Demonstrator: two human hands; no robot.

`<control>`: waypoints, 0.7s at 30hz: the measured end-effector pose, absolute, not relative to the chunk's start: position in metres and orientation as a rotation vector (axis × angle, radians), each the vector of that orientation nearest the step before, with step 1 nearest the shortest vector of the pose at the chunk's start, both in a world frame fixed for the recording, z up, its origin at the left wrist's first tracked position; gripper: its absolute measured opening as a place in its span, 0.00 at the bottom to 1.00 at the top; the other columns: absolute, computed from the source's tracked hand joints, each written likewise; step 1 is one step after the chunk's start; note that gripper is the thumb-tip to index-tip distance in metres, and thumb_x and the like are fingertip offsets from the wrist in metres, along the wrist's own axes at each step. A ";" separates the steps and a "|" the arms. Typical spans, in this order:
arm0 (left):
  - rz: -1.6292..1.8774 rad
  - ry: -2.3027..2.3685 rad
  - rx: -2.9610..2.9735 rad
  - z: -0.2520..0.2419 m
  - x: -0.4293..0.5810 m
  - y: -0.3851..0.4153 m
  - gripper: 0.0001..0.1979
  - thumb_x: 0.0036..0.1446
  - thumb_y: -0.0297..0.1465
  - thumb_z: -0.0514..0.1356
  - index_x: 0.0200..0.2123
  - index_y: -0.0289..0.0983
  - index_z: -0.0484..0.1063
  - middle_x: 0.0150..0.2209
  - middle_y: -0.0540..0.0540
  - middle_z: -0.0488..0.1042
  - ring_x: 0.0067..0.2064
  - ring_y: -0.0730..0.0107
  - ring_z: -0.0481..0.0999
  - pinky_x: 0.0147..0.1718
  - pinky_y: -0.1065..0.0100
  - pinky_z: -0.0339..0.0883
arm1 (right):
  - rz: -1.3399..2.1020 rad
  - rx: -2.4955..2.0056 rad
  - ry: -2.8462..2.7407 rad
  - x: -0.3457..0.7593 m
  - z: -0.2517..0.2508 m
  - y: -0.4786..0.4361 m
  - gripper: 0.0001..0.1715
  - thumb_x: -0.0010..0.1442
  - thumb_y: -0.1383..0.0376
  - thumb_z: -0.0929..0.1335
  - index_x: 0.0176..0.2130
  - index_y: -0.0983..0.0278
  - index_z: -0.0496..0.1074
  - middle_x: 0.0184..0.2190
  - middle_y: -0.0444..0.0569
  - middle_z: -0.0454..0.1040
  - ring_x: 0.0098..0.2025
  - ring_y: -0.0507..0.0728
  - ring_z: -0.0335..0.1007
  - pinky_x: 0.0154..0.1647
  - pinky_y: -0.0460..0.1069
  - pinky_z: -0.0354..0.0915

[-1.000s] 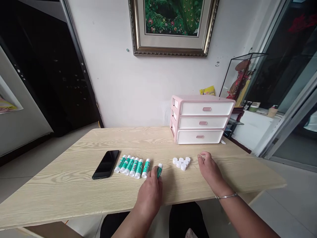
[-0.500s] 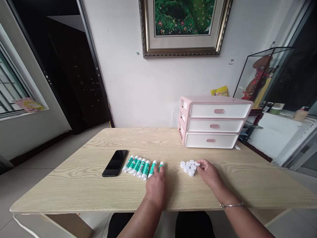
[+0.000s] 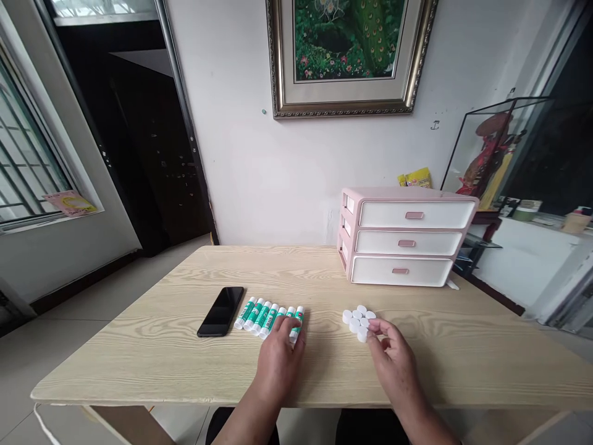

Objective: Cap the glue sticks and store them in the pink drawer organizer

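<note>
Several green-and-white glue sticks (image 3: 262,316) lie side by side in a row on the pale wooden table (image 3: 185,358). My left hand (image 3: 278,355) rests over the right end of that row, fingers curled on the rightmost glue stick (image 3: 297,321). To the right sits a cluster of small white caps (image 3: 356,318). My right hand (image 3: 393,355) is at the near edge of that cluster, its fingertips pinched on one white cap (image 3: 364,334).
A black phone (image 3: 221,311) lies left of the glue sticks. A pink three-drawer box (image 3: 403,238) stands at the back right of the table, all drawers closed. Behind are a white wall with a framed picture (image 3: 345,55) and a dark doorway (image 3: 139,142) at left.
My left hand has pushed the rightmost glue stick leftward against the row. My right hand came from right of the caps to their near edge and pinched one. The camera view shifted too.
</note>
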State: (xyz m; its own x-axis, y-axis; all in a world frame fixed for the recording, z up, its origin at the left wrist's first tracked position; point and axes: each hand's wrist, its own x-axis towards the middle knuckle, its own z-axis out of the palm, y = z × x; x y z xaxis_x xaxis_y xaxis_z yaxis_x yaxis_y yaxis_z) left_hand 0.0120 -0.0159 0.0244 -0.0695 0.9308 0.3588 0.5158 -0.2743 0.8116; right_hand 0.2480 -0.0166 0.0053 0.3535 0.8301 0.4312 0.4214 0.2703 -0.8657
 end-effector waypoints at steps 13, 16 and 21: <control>1.014 0.195 1.085 0.094 -0.045 0.055 0.31 0.60 0.60 0.52 0.30 0.35 0.67 0.21 0.54 0.62 0.16 0.84 0.47 0.13 0.80 0.42 | 1.938 -0.215 -1.043 0.160 0.111 0.058 0.27 0.57 0.42 0.71 0.32 0.62 0.68 0.21 0.39 0.59 0.25 0.52 0.61 0.25 0.46 0.49; 0.965 0.050 1.072 0.105 -0.047 0.073 0.36 0.59 0.64 0.47 0.28 0.35 0.67 0.21 0.54 0.60 0.17 0.84 0.47 0.12 0.80 0.43 | 2.048 -0.016 -1.128 0.156 0.111 0.089 0.33 0.60 0.36 0.65 0.28 0.62 0.64 0.20 0.38 0.54 0.22 0.50 0.54 0.25 0.47 0.47; 0.891 -0.047 1.050 0.100 -0.051 0.091 0.39 0.58 0.65 0.42 0.22 0.35 0.63 0.19 0.54 0.56 0.16 0.84 0.47 0.12 0.80 0.41 | 2.149 0.164 -1.199 0.160 0.093 0.118 0.41 0.60 0.29 0.55 0.24 0.62 0.57 0.17 0.37 0.49 0.19 0.48 0.43 0.22 0.45 0.45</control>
State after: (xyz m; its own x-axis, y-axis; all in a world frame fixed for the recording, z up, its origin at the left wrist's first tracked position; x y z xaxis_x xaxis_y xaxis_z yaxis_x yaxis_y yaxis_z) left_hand -0.0507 0.0906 0.1004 0.6610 0.6137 0.4318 -0.6559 0.1929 0.7298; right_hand 0.1595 0.1179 0.0933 -0.7722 0.4874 0.4076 -0.6028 -0.3596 -0.7122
